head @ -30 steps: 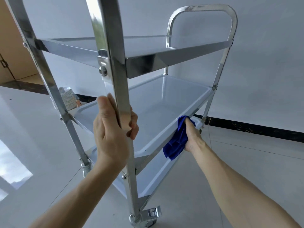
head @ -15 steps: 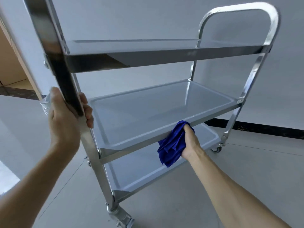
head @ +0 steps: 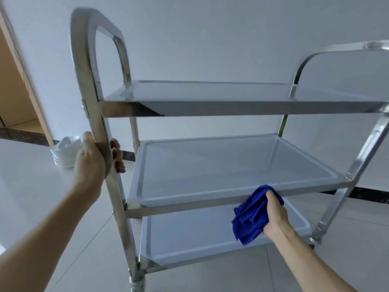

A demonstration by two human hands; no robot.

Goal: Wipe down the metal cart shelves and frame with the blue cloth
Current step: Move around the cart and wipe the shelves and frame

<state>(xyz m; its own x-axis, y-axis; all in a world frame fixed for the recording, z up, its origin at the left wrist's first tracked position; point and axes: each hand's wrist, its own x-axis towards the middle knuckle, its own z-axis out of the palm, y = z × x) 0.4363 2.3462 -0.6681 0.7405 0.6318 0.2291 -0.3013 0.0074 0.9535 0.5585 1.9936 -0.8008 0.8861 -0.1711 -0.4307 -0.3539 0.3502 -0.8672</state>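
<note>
The three-shelf polished metal cart stands on the pale tiled floor. The left hand grasps the near-left upright post between top and middle shelves. The right hand clutches the crumpled blue cloth, pressed against the middle shelf's near edge rail, right of centre. A white stacked object sits on the floor, far left.

No writing, label, brand mark, number or sign can be read anywhere in the view.
</note>
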